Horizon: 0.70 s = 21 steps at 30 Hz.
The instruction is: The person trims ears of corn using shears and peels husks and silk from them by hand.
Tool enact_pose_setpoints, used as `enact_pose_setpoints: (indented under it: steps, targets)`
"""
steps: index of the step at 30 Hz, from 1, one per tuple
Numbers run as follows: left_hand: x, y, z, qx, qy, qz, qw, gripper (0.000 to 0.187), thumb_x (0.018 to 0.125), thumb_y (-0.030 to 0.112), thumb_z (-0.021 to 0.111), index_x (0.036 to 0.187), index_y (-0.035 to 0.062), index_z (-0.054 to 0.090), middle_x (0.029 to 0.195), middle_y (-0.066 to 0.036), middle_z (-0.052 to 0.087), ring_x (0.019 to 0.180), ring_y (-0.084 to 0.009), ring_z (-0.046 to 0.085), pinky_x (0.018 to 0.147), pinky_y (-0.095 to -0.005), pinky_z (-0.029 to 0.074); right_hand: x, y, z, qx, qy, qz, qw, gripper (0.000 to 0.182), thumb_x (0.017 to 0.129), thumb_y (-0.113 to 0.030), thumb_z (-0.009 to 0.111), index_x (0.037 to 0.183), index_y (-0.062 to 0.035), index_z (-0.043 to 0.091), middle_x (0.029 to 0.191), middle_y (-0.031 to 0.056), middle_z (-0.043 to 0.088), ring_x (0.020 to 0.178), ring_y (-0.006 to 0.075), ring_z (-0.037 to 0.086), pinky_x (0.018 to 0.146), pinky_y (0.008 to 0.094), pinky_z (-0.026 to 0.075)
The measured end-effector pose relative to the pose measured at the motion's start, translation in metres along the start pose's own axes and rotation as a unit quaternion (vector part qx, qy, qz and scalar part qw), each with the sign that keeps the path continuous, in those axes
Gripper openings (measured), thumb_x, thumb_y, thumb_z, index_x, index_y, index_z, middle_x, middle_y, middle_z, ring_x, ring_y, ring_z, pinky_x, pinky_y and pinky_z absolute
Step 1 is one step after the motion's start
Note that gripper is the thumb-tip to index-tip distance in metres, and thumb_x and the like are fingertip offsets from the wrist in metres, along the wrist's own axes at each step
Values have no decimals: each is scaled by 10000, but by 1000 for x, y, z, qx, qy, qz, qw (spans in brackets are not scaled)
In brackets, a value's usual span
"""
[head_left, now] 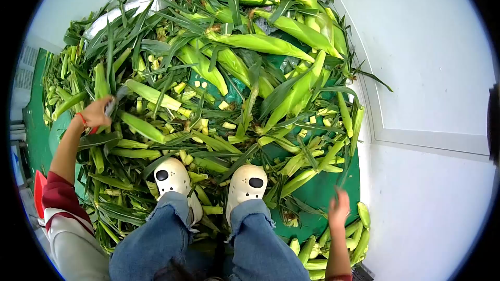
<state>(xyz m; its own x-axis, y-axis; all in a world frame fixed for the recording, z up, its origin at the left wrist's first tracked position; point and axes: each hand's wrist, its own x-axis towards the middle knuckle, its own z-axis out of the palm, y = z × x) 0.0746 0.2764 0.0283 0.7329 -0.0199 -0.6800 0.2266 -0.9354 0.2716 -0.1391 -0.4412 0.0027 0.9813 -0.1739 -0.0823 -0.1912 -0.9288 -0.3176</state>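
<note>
At the left, my left hand, with a red string at the wrist, is closed round a greyish object with a red part near it; what it is I cannot make out. Leaves and green corn husks lie right beside it, among them a husked ear. My right hand is at the lower right, slightly blurred, its fingers closed at the lower end of a thin green leaf strip. Below it lies a group of trimmed green ears.
Large unpeeled ears are heaped at the top centre. Cut stalk pieces and leaves cover much of the green floor. My white shoes stand amid the leaves. White panels rise on the right; a red object is at far left.
</note>
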Motion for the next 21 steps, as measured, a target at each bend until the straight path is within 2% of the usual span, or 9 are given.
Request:
enact_pose_setpoints:
  steps: [3, 4, 7, 10, 13, 15, 19, 20, 21]
  targets:
    - [-3, 6, -8, -346, 179, 60, 919, 551, 682, 53, 531, 1222, 23, 421, 1024, -58, 509, 858, -153, 489, 786, -282, 435, 123, -100, 44, 111, 43, -150, 981, 229, 810, 41, 521, 1004, -24, 623, 953, 160, 617, 902, 328, 588, 803, 378, 473]
    - [-10, 14, -13, -327, 208, 71, 919, 547, 704, 18, 492, 1244, 31, 405, 1067, -48, 509, 881, -138, 483, 791, -272, 431, 160, -116, 65, 134, 42, -135, 981, 188, 858, -2, 504, 1003, -18, 624, 948, 161, 615, 903, 339, 588, 780, 385, 476]
    - [-39, 58, -7, -168, 261, 79, 947, 626, 677, -27, 506, 1284, 45, 374, 1081, -56, 501, 892, -149, 490, 781, -278, 441, 257, -136, 133, 172, -8, 72, 982, 414, 854, -281, 615, 1101, 44, 547, 980, 218, 601, 920, 347, 590, 765, 400, 472]
    - [-47, 101, 36, -217, 250, 136, 934, 701, 640, -88, 487, 1313, 51, 346, 1080, -66, 515, 905, -157, 512, 767, -282, 459, 281, -149, 161, 123, 62, 167, 976, 573, 808, -363, 662, 1152, 67, 502, 978, 190, 599, 870, 304, 588, 758, 379, 464]
    - [-44, 146, 74, -289, 166, 184, 925, 711, 636, -110, 459, 1318, 50, 337, 1103, -84, 524, 908, -173, 547, 760, -287, 479, 276, -135, 134, 372, -96, 260, 886, 555, 805, -352, 674, 1146, 49, 501, 965, 117, 592, 822, 229, 569, 750, 344, 452]
    - [-33, 159, 95, -354, 126, 221, 900, 674, 652, -101, 457, 1300, 44, 346, 1087, -89, 529, 878, -177, 565, 757, -292, 484, 247, -137, 117, 560, -119, 222, 789, 435, 842, -264, 640, 1123, 30, 486, 989, 94, 579, 837, 162, 570, 760, 328, 462]
    - [-26, 177, 95, -482, 42, 201, 852, 555, 753, -103, 433, 1280, 47, 343, 1098, -90, 514, 859, -143, 553, 781, -274, 458, 190, -202, 73, 743, -151, 149, 635, 417, 887, -249, 548, 1238, -67, 415, 1076, 136, 583, 916, 241, 607, 778, 375, 519]
    - [-25, 178, 96, -504, 45, 204, 838, 523, 773, -100, 443, 1262, 59, 347, 1092, -89, 517, 848, -137, 557, 761, -270, 458, 187, -205, 76, 751, -224, 193, 590, 424, 901, -272, 512, 1271, -107, 388, 1088, 142, 584, 899, 270, 615, 759, 376, 524]
    - [-29, 184, 91, -533, 36, 193, 823, 502, 795, -82, 459, 1263, 67, 355, 1089, -87, 522, 850, -139, 560, 748, -263, 454, 185, -217, 74, 743, -300, 95, 590, 485, 886, -325, 537, 1283, -98, 377, 1104, 137, 584, 896, 284, 620, 740, 378, 522]
